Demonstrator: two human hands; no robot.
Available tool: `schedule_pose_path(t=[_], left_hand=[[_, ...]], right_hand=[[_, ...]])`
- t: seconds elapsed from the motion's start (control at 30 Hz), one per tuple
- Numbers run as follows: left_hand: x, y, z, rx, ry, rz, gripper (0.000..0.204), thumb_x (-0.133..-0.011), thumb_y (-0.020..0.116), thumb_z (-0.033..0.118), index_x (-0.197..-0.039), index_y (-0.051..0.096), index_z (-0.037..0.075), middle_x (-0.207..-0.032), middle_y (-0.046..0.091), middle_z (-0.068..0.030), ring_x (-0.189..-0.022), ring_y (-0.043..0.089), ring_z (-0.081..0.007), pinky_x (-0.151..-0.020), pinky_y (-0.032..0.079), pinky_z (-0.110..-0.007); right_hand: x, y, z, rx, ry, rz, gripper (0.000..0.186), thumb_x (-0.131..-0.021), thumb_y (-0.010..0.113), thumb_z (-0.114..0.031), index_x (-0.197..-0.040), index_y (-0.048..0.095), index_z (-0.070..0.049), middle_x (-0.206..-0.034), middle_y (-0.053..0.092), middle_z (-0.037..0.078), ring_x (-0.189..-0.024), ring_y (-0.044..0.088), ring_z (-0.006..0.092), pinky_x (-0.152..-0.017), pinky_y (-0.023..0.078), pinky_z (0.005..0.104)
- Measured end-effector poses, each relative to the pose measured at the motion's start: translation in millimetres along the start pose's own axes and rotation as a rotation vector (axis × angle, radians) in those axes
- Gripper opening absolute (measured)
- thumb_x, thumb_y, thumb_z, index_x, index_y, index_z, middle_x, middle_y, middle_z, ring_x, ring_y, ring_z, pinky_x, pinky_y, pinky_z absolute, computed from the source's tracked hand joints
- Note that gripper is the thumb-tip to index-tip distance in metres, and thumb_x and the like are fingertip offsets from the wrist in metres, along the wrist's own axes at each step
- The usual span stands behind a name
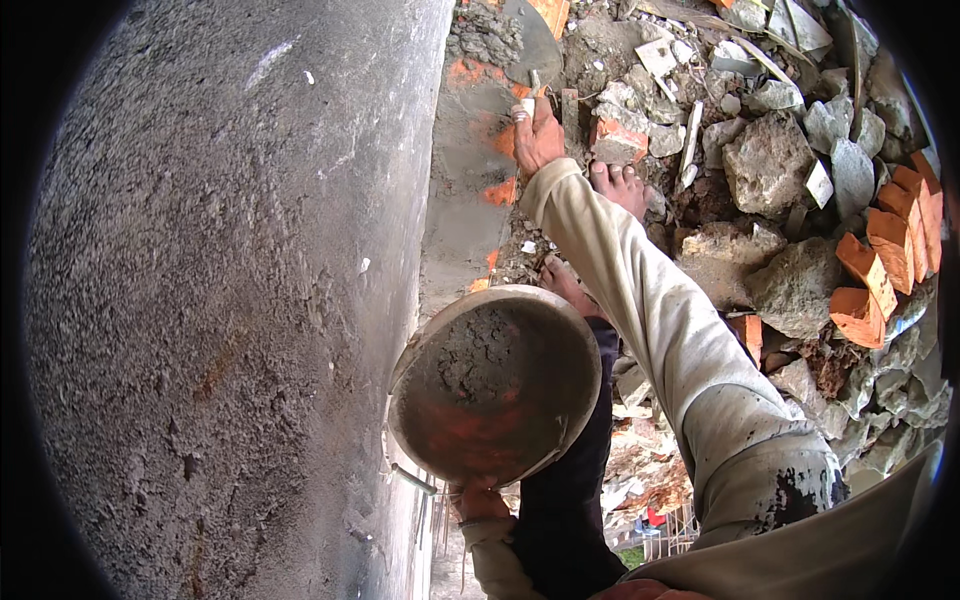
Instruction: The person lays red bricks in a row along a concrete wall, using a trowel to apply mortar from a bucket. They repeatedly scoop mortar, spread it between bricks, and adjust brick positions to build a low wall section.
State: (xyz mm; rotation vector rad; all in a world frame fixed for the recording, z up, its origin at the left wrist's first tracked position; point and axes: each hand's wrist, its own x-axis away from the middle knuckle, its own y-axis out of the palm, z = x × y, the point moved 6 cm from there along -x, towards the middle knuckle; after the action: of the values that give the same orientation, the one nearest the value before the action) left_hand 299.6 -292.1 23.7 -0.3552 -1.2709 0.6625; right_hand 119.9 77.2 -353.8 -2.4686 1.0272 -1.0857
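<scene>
Beside the grey plastered wall (220, 300), two hands work wet mortar.
Left hand (478, 500) grips the lower rim of a round mortar pan (495, 385), fingers curled around its edge, a lump of cement inside. Right hand (537, 135), fingers closed on a trowel (528, 45) handle, presses the blade to the wall's fresh edge, above rubble (790, 170) and broken orange bricks (890, 250).

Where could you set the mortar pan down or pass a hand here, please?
Hardly anywhere. The ground right of the wall is crowded with rubble and broken bricks. The only barer strip lies along the wall's foot, between the right hand and the pan.
</scene>
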Motion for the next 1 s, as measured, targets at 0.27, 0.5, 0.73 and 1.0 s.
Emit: schedule_pose_path(t=[0.27, 0.5, 0.73, 1.0], left_hand=[[-27.7, -27.8, -23.7, -0.061, -0.028, -0.041, 0.036, -0.068, 0.053, -0.002, -0.103, 0.058, 0.005, -0.103, 0.062, -0.0091, -0.094, 0.061, -0.0218, -0.079, 0.052, -0.035], [-22.5, -12.9, -19.9, -0.025, -0.014, -0.140, 0.037, -0.065, 0.053, -0.006, -0.099, 0.060, 0.009, -0.098, 0.063, -0.0057, -0.091, 0.061, -0.0186, -0.074, 0.049, -0.030], [-8.2, 11.9, -2.9, -0.022, 0.012, -0.024, 0.034, -0.062, 0.057, -0.004, -0.093, 0.060, 0.010, -0.092, 0.060, -0.0019, -0.084, 0.057, -0.0166, -0.071, 0.047, -0.030], [-0.2, 8.8, -12.1, -0.029, -0.028, 0.034, 0.034, -0.061, 0.060, -0.001, -0.092, 0.060, 0.013, -0.091, 0.059, 0.0007, -0.077, 0.054, -0.0119, -0.061, 0.041, -0.024]], right_hand=[[-10.1, 24.0, -20.2, -0.126, 0.055, -0.114, 0.033, -0.088, 0.052, -0.030, -0.103, 0.056, 0.000, -0.082, 0.062, 0.019, -0.073, 0.062, 0.0330, -0.072, 0.050, 0.0423], [18.6, 32.9, -54.2, -0.870, 0.387, -0.411, 0.019, -0.091, 0.045, -0.019, -0.099, 0.047, -0.002, -0.073, 0.053, 0.010, -0.048, 0.053, 0.0171, -0.043, 0.044, 0.0322], [3.2, 13.7, -100.9, -0.402, -0.194, 0.262, 0.021, -0.088, 0.048, -0.016, -0.101, 0.046, 0.000, -0.080, 0.056, 0.013, -0.055, 0.057, 0.0200, -0.051, 0.047, 0.0342], [13.4, 13.6, -100.9, -0.423, -0.062, 0.097, 0.035, -0.090, 0.051, -0.022, -0.115, 0.048, 0.002, -0.083, 0.059, 0.015, -0.063, 0.062, 0.0224, -0.057, 0.049, 0.0346]])
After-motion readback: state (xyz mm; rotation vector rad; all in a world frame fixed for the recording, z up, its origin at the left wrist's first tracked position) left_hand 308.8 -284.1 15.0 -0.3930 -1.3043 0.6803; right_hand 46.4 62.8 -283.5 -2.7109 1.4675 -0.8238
